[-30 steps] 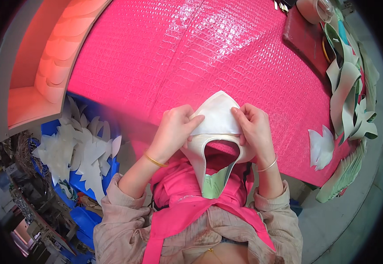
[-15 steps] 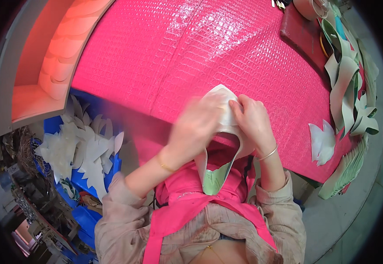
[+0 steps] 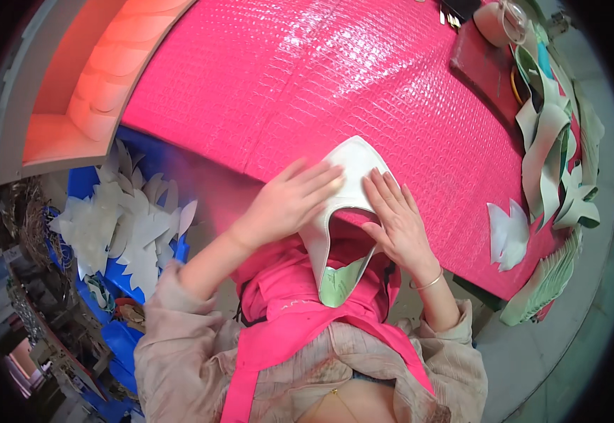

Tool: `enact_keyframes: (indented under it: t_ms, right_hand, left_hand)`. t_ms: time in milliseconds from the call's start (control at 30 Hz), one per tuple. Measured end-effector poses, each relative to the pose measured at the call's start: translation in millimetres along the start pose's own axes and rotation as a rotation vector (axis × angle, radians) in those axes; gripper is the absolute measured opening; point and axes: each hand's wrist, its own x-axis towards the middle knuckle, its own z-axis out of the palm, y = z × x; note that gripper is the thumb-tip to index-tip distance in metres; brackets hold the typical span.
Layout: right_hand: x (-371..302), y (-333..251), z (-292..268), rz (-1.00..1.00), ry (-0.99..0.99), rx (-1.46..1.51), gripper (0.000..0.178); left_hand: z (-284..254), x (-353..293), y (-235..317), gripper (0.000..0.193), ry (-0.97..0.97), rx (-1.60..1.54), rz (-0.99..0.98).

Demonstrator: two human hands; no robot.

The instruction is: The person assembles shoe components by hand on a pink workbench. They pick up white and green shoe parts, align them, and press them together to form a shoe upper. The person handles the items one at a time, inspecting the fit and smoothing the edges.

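A white shoe upper [image 3: 355, 166] lies over the near edge of the pink table, its rounded toe end pointing away from me. Its open middle shows the pink cloth beneath, and pale green lining shows at the end hanging towards my apron. My left hand [image 3: 295, 195] rests flat on the upper's left side, fingers stretched and slightly blurred. On the other side, my right hand [image 3: 397, 220] lies with fingers extended along the right edge, thumb near the opening. Neither hand grips it.
A glossy pink textured cover [image 3: 272, 92] spans the table. To the left are a lit orange-red box [image 3: 53, 137] and a blue bin [image 3: 120, 282] of white cut pieces [image 3: 134, 233]. White pieces [image 3: 508, 236], stacked green-white parts [image 3: 548, 275] and a cup [image 3: 494, 25] are at the right.
My hands have spread apart and flattened; before, they were closed together over the toe end, with the left blurred. More of the upper's white surface shows now. The view has shifted slightly.
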Motion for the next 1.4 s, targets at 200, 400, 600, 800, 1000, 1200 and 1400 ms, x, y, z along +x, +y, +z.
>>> enact_keyframes:
  t_ms: [200,400,600,800,1000,1200,1400]
  right_hand:
    - [30,-22,-35,0.107,-0.232,-0.032,0.054]
    - [35,29,-15,0.007,-0.044,-0.094,0.047]
    - [35,18,-30,0.383,0.141,0.250,0.039]
    - [27,5,-25,0.325,0.173,1.059,0.024]
    - [17,-5,-54,0.204,0.226,1.336,0.021]
    - [22,7,-68,0.240,0.165,1.326,0.031]
    - [33,21,-65,0.290,-0.054,1.290,0.029]
  left_hand:
    - [-6,-50,12,0.047,0.009,0.124,-0.106]
    - [-11,-51,12,0.048,0.056,0.204,-0.055]
    - [-19,-39,7,0.047,0.022,0.100,-0.069]
    - [-39,-21,-32,0.056,0.326,-1.227,-0.416]
    - [-41,11,1,0.062,-0.054,-1.345,-0.427]
    - [-60,27,5,0.042,-0.178,-1.564,-0.432]
    - [-58,32,7,0.050,-0.144,-1.460,-0.218]
